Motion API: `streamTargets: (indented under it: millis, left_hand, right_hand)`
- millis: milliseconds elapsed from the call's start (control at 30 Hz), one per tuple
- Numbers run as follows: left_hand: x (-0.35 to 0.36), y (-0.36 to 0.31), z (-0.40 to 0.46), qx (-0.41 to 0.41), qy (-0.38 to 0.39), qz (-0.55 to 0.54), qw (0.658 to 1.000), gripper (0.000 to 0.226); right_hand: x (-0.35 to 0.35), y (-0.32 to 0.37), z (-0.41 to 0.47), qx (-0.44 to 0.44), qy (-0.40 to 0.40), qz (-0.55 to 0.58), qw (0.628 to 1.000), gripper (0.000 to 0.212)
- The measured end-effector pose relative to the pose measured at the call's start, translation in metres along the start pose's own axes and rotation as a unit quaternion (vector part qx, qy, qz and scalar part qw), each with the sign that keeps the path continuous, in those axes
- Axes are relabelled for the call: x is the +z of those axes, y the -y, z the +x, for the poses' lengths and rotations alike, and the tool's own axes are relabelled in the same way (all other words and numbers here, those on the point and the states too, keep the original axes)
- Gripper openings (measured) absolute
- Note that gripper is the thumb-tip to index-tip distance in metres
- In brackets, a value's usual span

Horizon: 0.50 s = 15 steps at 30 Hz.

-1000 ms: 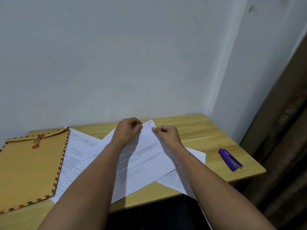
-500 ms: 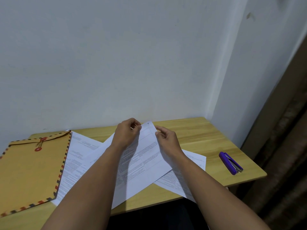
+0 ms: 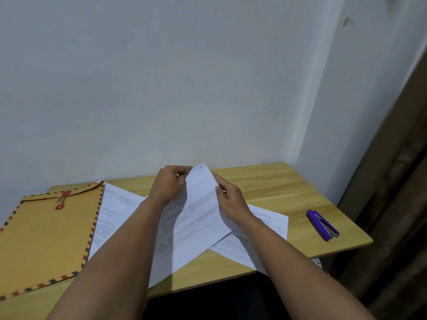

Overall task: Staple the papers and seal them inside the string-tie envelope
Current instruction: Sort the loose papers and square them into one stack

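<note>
Partly, both hands (image 3: 198, 192) hide the sheet's (image 3: 198, 218) print.

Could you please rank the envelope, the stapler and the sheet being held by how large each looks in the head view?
1. envelope, though it lies partly out of frame
2. held sheet, gripped by the left hand and right hand, partly hidden by the arms
3. stapler, clearly smallest

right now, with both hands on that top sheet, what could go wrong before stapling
The papers lie fanned at different angles, so a staple might miss a sheet unless they are squared first. One sheet overhangs the table's front edge and could slide off. The stapler sits near the right edge, where a reaching right hand could knock it off.
</note>
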<state>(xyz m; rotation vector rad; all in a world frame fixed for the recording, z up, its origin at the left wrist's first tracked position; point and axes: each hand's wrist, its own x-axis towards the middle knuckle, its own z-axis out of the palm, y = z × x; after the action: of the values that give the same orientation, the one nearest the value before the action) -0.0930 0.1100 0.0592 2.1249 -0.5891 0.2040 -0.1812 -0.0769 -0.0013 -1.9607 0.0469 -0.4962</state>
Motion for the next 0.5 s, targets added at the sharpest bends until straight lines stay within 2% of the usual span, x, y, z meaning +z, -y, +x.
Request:
streamTargets:
  millis: [333, 500]
  left_hand:
    - [-0.009, 0.0, -0.004, -0.002, 0.002, 0.003, 1.0, 0.031]
    - [-0.016, -0.002, -0.008, 0.009, 0.005, 0.039, 0.999, 0.031]
  right_hand:
    - [0.007, 0.006, -0.005, -0.008, -0.002, 0.024, 1.0, 0.049]
    - [0.006, 0.01, -0.006, 0.005, -0.016, 0.051, 0.999, 0.05]
